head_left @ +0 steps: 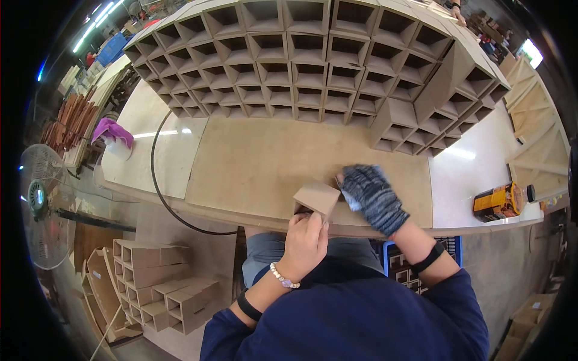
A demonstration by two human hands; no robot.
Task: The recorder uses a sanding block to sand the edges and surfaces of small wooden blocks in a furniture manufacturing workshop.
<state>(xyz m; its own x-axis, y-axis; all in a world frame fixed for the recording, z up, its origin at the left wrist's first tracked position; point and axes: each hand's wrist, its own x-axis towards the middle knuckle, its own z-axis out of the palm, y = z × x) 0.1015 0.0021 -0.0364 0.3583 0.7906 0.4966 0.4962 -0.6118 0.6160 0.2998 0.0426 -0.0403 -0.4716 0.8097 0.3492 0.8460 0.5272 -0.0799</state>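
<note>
My left hand (306, 240), bare with a beaded bracelet at the wrist, pinches the near edge of a small brown open-ended box (319, 195) at the front of the table. The box sits tilted, one corner toward the far side. My right hand (373, 198) wears a grey-black knitted glove and is slightly smeared by motion. Its fingers close over a light blue cloth-like piece (353, 203), mostly hidden beneath them, just right of the box.
Stacked brown open boxes (271, 72) form a wall along the table's back. An orange-labelled jar (498, 201) lies at right. A black hose (155, 174) crosses the left side, near a bottle under a purple cloth (113, 132). A fan (39, 195) and more boxes (162, 283) stand lower left.
</note>
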